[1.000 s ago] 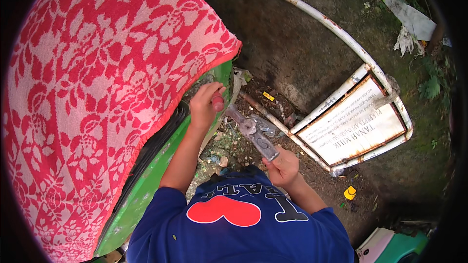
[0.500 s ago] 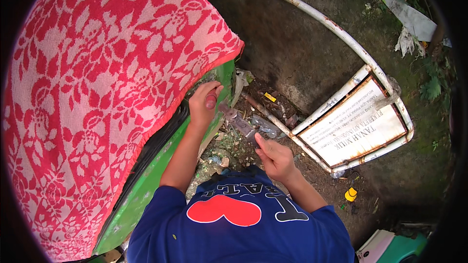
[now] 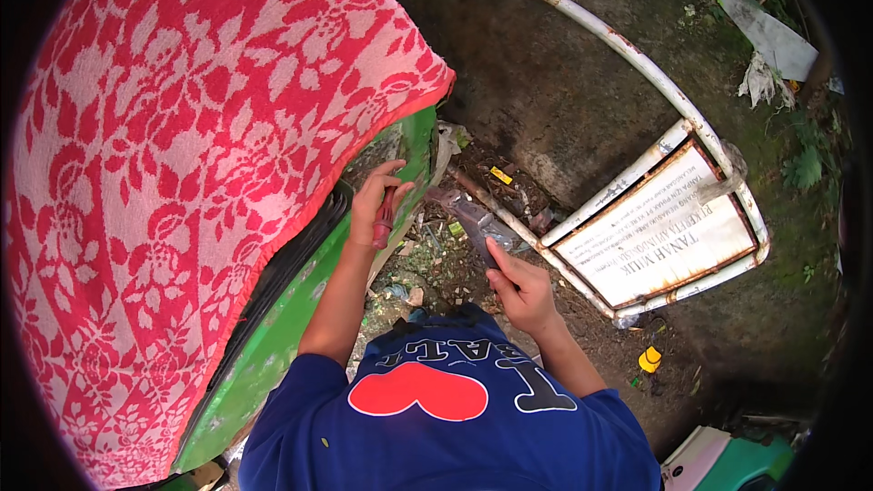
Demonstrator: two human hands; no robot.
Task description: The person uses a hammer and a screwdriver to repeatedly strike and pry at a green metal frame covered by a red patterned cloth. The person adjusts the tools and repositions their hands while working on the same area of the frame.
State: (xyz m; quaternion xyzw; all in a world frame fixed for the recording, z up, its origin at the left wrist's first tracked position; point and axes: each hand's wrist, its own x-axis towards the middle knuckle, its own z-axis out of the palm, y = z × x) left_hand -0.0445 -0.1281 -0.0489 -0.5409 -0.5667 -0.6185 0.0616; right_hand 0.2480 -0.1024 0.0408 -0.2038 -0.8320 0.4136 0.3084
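My left hand (image 3: pixel 371 205) is closed round the red ribbed handle of a screwdriver (image 3: pixel 384 220), beside the edge of a green panel (image 3: pixel 409 141); its shaft is hidden. My right hand (image 3: pixel 523 284) grips the dark lower end of a rusty grey metal tool (image 3: pixel 471 216), hammer-like in outline. The tool's head points up and left toward my left hand, with a small gap between it and the screwdriver handle. A red and pink flowered cloth (image 3: pixel 227 127) covers the top of the green object, and black layered edges (image 3: pixel 282 268) show beneath its hem.
Ahead and to the right stands a curved white pipe frame (image 3: pixel 627 50) with a rusty-edged white sign (image 3: pixel 659 232). Litter and rubble (image 3: pixel 427 259) lie on the ground between my arms. A yellow scrap (image 3: pixel 649 360) lies to the right, and a pink and green object (image 3: pixel 727 464) at lower right.
The metal tool has moved right, away from the screwdriver. The screwdriver handle has tipped, so its end now points toward me instead of upward, and my left fingers have loosened slightly.
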